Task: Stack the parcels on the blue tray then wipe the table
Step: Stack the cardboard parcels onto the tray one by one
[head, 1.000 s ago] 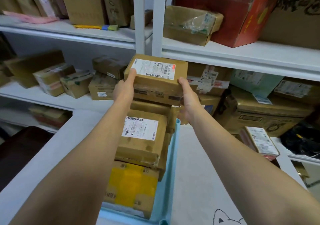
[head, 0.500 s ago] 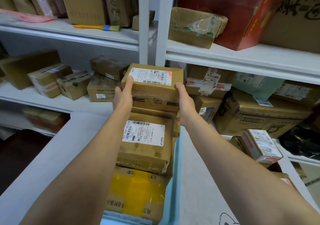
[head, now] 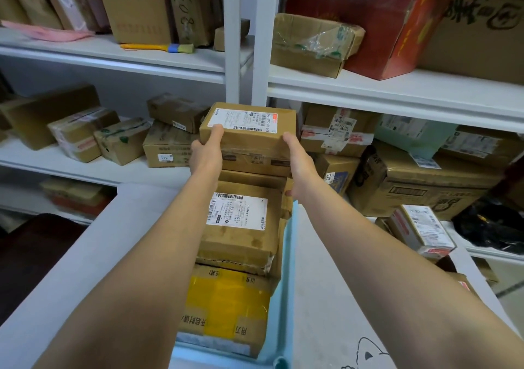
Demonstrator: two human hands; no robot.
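Change: the top parcel [head: 249, 130] has come down since a second ago and now looks seated on the stack, at 12 o'clock.
Meaning: stacking seems nearly done; wiping remains.
Hands: left hand [head: 205, 148] and right hand [head: 297, 161] each grip a side of it.
Hidden: the blue tray [head: 285, 297] shows only its right rim; no cloth visible.

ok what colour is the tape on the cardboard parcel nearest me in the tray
Yellow, a broad band across the nearest brown cardboard parcel in the light blue tray; head view.
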